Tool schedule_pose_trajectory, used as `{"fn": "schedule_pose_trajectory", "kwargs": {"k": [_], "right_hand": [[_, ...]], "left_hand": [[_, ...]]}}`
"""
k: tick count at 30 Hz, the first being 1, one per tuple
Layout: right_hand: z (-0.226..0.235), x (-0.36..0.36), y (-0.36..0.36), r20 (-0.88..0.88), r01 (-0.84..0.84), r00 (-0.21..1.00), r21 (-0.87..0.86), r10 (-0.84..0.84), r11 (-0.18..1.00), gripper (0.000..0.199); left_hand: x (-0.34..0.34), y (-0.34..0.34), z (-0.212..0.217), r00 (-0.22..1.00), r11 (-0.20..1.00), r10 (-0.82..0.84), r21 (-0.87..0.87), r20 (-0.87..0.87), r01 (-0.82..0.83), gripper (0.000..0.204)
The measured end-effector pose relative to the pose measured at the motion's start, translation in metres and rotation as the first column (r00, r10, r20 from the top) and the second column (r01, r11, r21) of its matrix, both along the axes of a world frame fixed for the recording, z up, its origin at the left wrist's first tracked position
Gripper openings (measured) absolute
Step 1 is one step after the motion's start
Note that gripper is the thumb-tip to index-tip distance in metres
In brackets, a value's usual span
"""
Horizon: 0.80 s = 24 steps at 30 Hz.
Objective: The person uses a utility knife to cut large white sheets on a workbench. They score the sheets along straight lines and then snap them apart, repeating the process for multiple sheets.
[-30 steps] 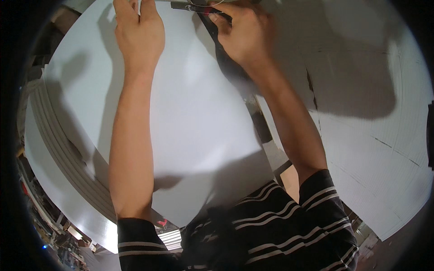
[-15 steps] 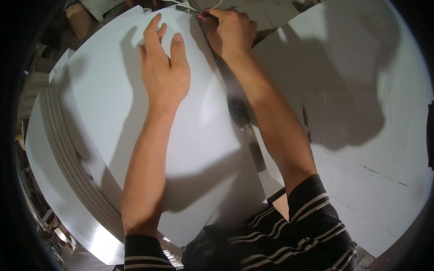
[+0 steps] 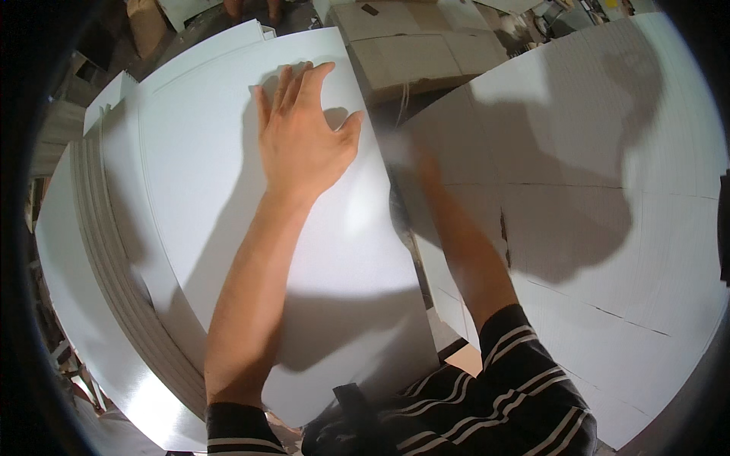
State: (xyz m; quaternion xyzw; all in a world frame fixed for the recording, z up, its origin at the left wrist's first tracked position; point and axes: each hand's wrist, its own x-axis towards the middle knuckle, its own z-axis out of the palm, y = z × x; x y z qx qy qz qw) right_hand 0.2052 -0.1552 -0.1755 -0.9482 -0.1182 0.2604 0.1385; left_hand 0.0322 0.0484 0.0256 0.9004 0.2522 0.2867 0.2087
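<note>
Lying under the left hand point(image 3: 306, 148), fingers point(image 3: 312, 89) spread, is a smooth white rectangular panel point(image 3: 334, 251) (right hand point(image 3: 423, 163): fingers too blurred to tell).

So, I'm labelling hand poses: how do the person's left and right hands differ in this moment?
The left hand shows clearly and is spread open, while the right hand is too blurred to read its shape. The left hand appears over the smooth white panel; the right hand appears beyond that panel's right edge. Both are bare, each forearm emerging from a dark striped sleeve.
</note>
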Motion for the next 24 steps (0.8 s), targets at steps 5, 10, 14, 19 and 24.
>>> {"fn": "schedule_pose_trajectory", "kwargs": {"k": [5,10,14,19,24], "right_hand": [[-0.123,-0.111,-0.215,-0.157,0.039,0.985,-0.241,-0.079,0.970,0.045],[-0.075,-0.089,-0.243,-0.453,0.447,0.847,0.325,-0.277,0.834,0.053],[0.018,-0.035,-0.160,-0.765,0.712,0.613,0.424,-0.200,0.559,0.040],[0.080,0.023,-0.036,-0.760,0.509,0.624,0.573,0.184,0.642,0.049],[0.093,0.068,0.092,-0.085,-0.054,0.954,0.894,0.288,0.444,0.044]], "left_hand": [[0.009,-0.009,-0.016,0.998,0.995,0.023,0.099,-0.066,-0.017,0.057],[0.017,0.006,-0.030,0.998,0.992,0.061,0.106,-0.009,-0.060,0.048],[0.018,0.024,-0.034,0.966,0.960,0.242,0.165,-0.086,-0.226,0.045],[0.023,0.033,-0.034,0.819,0.826,0.548,0.260,-0.169,-0.500,0.046],[0.009,0.040,-0.027,0.852,0.837,0.517,0.256,-0.081,-0.484,0.036]]}}
